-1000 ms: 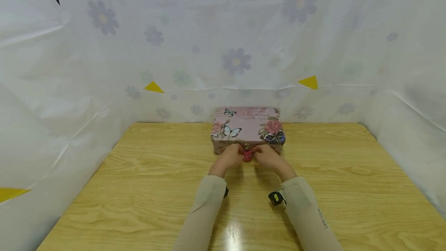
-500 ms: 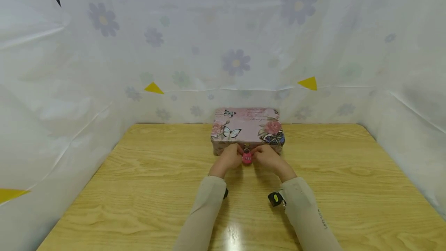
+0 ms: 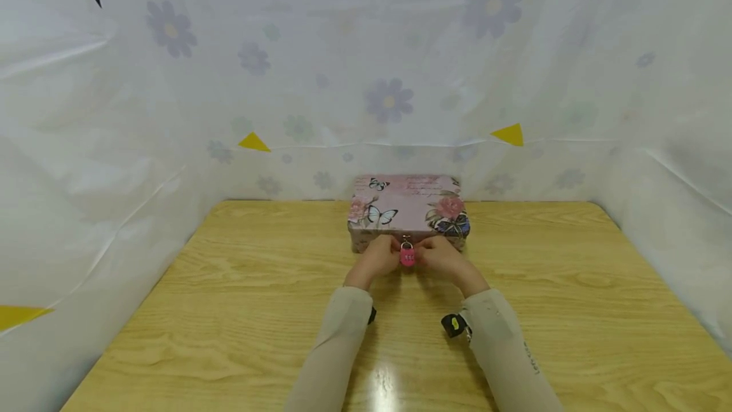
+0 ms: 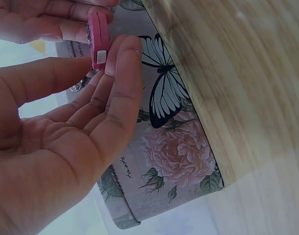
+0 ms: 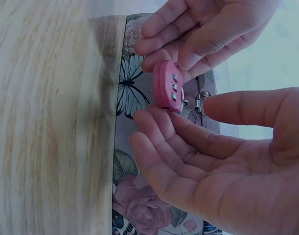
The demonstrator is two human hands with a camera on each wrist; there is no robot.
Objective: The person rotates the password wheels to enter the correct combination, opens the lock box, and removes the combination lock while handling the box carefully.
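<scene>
A pink padlock [image 3: 407,256] with number dials hangs by its shackle at the clasp [image 5: 200,105] of a pink tin box [image 3: 400,205] printed with roses and butterflies. My left hand [image 4: 66,127] pinches one side edge of the padlock between thumb and fingers. On the opposite edge, fingertips of my right hand [image 5: 213,161] touch the padlock. That hand's fingers are loosely bent, and its thumb stands apart from the padlock, close to the clasp. The row of dials [image 5: 174,87] faces outward between the hands. The box lid is down.
The box stands at the far edge of a wooden table [image 3: 257,310], against a white flowered curtain [image 3: 320,68]. More white sheeting hangs at both sides. A dark strapped device [image 3: 454,325] sits at the right wrist.
The padlock's body has tilted so that its dials and shackle show more plainly than a second ago. Both hands have stayed nearly in place beside it.
</scene>
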